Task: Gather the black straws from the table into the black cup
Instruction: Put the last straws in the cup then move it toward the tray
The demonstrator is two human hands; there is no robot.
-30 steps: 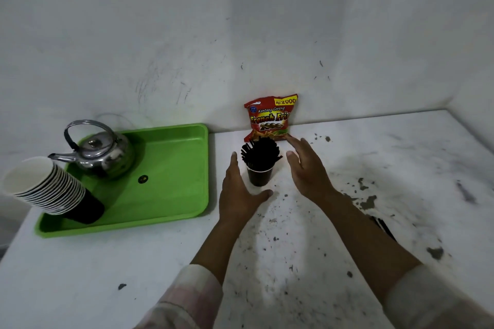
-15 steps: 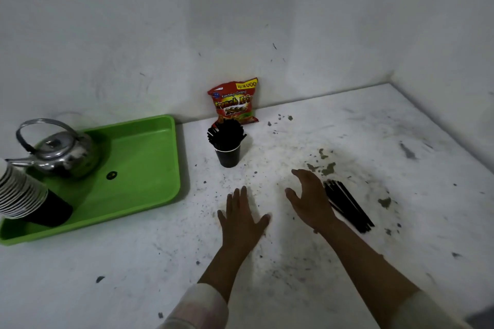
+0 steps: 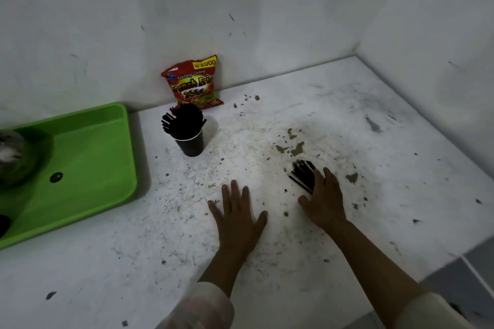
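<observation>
Since half a second ago right hand (image 3: 324, 201) has dropped onto loose black straws (image 3: 302, 174) right of centre, grip wide, fingers spread, likely to rake them together; left hand (image 3: 236, 215) flat, empty on table (image 3: 374, 120); black cup (image 3: 191, 141) upper left already bristles with straws.

Single head-worn wide-angle view, angled forward and down, close over the white table (image 3: 347, 128) corner

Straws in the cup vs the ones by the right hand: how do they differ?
The straws in the black cup stand upright and fan out above the rim; the loose straws lie flat on the table. The cup bundle stands free of either hand; the right hand covers part of the loose pile. Both are thin and black.
</observation>
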